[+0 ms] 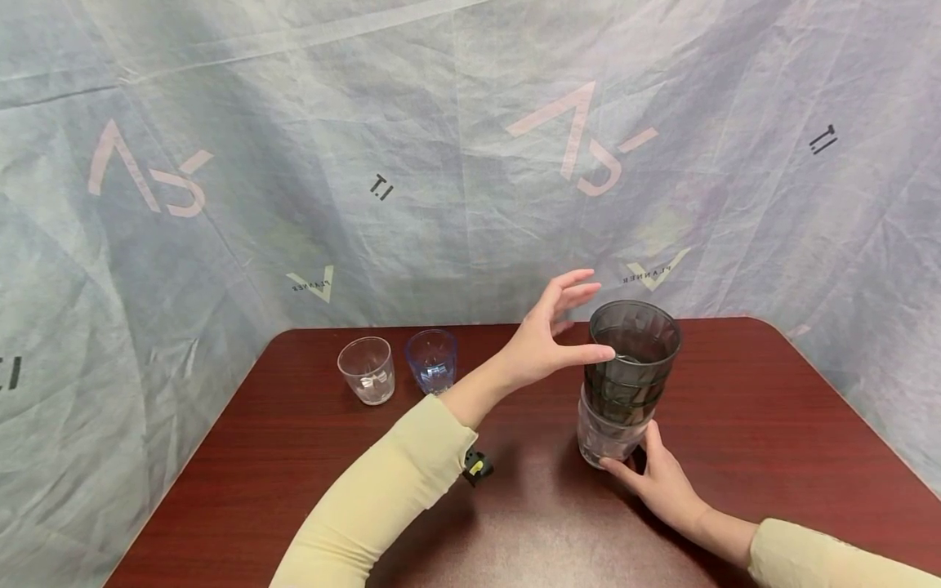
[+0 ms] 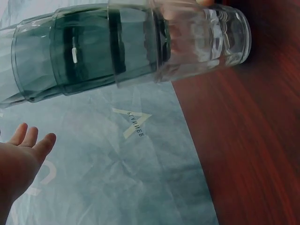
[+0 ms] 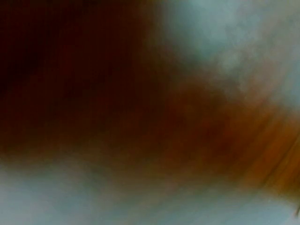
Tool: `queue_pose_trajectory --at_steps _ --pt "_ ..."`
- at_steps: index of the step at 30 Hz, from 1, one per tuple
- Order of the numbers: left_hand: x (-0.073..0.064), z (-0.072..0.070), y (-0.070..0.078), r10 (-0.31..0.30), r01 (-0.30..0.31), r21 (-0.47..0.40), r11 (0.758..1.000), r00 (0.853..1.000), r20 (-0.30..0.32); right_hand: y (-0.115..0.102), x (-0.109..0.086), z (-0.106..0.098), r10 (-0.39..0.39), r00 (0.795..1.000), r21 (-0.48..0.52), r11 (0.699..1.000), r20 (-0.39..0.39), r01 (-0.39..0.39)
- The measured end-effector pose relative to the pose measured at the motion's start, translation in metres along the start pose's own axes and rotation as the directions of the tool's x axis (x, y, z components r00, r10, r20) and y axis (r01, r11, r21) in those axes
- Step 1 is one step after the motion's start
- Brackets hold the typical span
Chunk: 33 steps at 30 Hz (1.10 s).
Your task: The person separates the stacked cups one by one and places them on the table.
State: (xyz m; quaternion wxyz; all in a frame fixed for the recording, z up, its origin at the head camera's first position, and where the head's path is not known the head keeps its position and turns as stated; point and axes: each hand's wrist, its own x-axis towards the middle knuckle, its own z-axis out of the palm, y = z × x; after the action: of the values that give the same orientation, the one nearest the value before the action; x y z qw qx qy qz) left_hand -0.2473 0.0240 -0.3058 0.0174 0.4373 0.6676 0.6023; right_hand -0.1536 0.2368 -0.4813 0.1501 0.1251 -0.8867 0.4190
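A tall stack of nested glasses [image 1: 631, 367] stands upright on the right of the table. Its upper glasses are dark grey-green, and a clear glass [image 1: 604, 437] forms the bottom. My right hand [image 1: 665, 488] grips that clear glass low down, thumb in front and fingers partly hidden behind it. Beside the stack's top rim, my left hand [image 1: 547, 335] is spread, its thumb overlapping the rim in the head view. In the left wrist view the stack [image 2: 89, 51] passes above the left hand's fingers [image 2: 29, 137], with space between them. The right wrist view is too blurred to read.
Two more glasses stand at the back left: a clear one [image 1: 367, 371] and a blue-tinted one [image 1: 432, 361]. A small black and yellow item [image 1: 478, 467] shows beside the left sleeve. A grey printed cloth [image 1: 456, 163] hangs behind the reddish-brown table [image 1: 243, 490].
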Motion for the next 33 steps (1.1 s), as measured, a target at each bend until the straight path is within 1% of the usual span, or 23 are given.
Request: queue_pose_trajectory --at_steps 9,13,19,24,30,33 --pt "0.000 0.007 0.001 -0.022 0.023 -0.029 0.999 0.999 0.049 0.001 0.000 0.001 -0.001 1.000 0.014 1.000 0.001 0.001" --pt "0.001 0.010 0.001 -0.015 0.018 -0.039 0.999 0.998 0.065 0.001 0.000 0.001 -0.005 1.000 0.010 1.000 0.001 0.005" --pt "0.002 0.016 -0.002 -0.001 0.009 -0.096 0.995 0.996 0.086 0.000 0.000 0.000 -0.007 1.000 0.000 1.000 -0.004 0.007" --pt "0.001 0.020 -0.004 -0.010 0.019 -0.088 0.996 0.994 0.105 0.000 0.000 0.001 -0.002 1.000 -0.001 1.000 0.005 0.002" --pt "0.001 0.022 -0.007 0.007 0.003 -0.085 0.996 0.992 0.124 -0.001 0.000 0.000 0.011 1.000 0.003 1.000 -0.001 -0.011" --pt "0.002 0.022 -0.008 0.002 0.009 -0.083 0.997 0.992 0.127 -0.001 0.000 0.000 0.011 1.000 0.006 1.000 -0.005 -0.011"
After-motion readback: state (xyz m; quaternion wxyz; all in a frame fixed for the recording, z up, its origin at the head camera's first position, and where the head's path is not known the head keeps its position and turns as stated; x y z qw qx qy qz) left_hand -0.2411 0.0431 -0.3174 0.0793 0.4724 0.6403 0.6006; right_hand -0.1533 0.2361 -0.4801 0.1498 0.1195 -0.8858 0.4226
